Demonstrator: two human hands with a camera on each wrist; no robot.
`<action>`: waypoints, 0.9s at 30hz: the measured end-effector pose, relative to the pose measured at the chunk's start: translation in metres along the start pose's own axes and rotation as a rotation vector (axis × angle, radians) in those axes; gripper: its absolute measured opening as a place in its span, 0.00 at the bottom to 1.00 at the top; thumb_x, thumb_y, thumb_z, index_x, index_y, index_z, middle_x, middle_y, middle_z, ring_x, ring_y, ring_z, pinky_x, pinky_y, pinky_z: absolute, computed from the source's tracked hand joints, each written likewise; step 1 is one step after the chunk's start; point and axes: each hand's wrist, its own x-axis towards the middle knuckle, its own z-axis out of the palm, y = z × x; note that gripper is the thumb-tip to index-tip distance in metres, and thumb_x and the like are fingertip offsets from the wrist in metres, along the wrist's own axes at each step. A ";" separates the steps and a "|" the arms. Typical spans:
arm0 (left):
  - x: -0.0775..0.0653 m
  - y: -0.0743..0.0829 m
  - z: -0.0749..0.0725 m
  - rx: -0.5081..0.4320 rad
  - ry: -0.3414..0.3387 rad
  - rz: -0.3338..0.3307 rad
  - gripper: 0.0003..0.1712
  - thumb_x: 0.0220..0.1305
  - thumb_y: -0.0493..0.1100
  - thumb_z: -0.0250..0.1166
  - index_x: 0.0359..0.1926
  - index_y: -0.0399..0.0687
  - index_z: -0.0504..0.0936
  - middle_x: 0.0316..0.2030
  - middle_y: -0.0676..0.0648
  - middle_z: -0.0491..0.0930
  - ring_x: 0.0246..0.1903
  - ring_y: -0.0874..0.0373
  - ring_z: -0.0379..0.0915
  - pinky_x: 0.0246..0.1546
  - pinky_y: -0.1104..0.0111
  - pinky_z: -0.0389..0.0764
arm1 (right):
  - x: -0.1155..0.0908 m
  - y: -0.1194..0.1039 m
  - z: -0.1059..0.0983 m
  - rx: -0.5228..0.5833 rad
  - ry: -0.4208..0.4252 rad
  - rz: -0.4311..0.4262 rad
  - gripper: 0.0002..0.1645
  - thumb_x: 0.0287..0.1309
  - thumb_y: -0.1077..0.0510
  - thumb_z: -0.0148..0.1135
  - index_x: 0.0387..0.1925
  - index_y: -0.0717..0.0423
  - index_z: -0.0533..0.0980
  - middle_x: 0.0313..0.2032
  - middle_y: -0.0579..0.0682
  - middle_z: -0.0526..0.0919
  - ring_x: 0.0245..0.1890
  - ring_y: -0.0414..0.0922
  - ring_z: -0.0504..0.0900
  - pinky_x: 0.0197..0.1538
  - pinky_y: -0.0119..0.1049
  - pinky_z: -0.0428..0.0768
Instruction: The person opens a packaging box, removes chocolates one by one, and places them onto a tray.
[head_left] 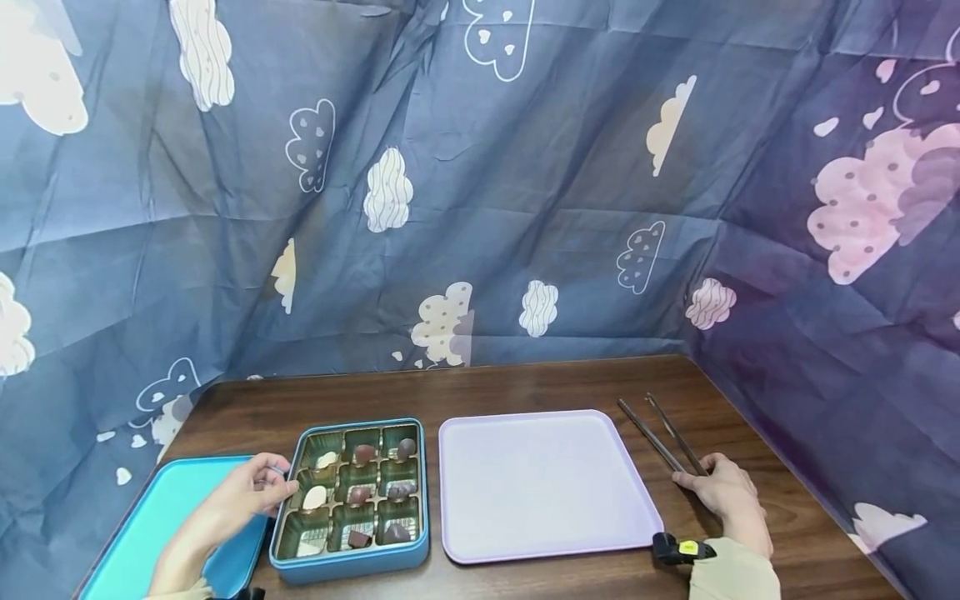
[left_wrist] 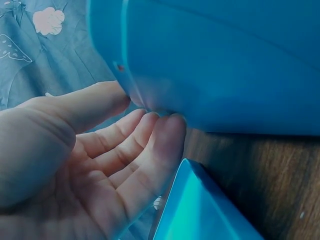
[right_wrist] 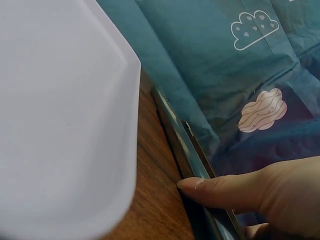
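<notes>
In the head view a blue box (head_left: 360, 568) stands at centre left, with a gold divided insert holding several chocolates (head_left: 359, 495), white, brown and dark. My left hand (head_left: 251, 490) grips the box's left wall. The left wrist view has its thumb at the rim edge and the fingertips (left_wrist: 167, 135) against the outer side. On the right, my right hand (head_left: 726, 492) holds metal tongs (head_left: 651, 435) near their rear end, the two arms spread and pointing away from me. Its thumb (right_wrist: 220, 192) presses along one arm in the right wrist view; the other fingers are mostly hidden.
A pale lilac tray (head_left: 543, 492) lies between the box and the tongs. Left of the box, partly under my left forearm, is a turquoise lid (head_left: 187, 492). Dark cloud-print cloth (head_left: 480, 208) hangs behind and beside the wooden table (head_left: 525, 387).
</notes>
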 end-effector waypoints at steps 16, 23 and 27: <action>-0.001 -0.001 -0.001 0.007 -0.004 -0.012 0.24 0.64 0.39 0.66 0.51 0.28 0.65 0.33 0.43 0.73 0.31 0.53 0.76 0.32 0.62 0.81 | -0.006 -0.005 -0.004 0.027 0.051 0.018 0.37 0.62 0.40 0.60 0.47 0.74 0.66 0.44 0.73 0.73 0.48 0.71 0.71 0.48 0.63 0.71; -0.001 0.000 -0.002 0.010 -0.002 -0.012 0.23 0.65 0.39 0.66 0.51 0.28 0.65 0.32 0.43 0.72 0.31 0.54 0.75 0.32 0.62 0.81 | -0.008 -0.003 -0.004 0.102 0.115 0.048 0.41 0.66 0.36 0.51 0.48 0.75 0.67 0.33 0.66 0.77 0.35 0.61 0.75 0.37 0.50 0.76; -0.001 0.001 -0.002 0.015 -0.001 -0.020 0.23 0.65 0.39 0.65 0.51 0.28 0.65 0.32 0.43 0.73 0.31 0.53 0.75 0.32 0.62 0.81 | -0.007 -0.003 -0.003 0.164 0.120 0.054 0.40 0.70 0.37 0.46 0.51 0.75 0.66 0.26 0.58 0.75 0.27 0.53 0.74 0.27 0.41 0.72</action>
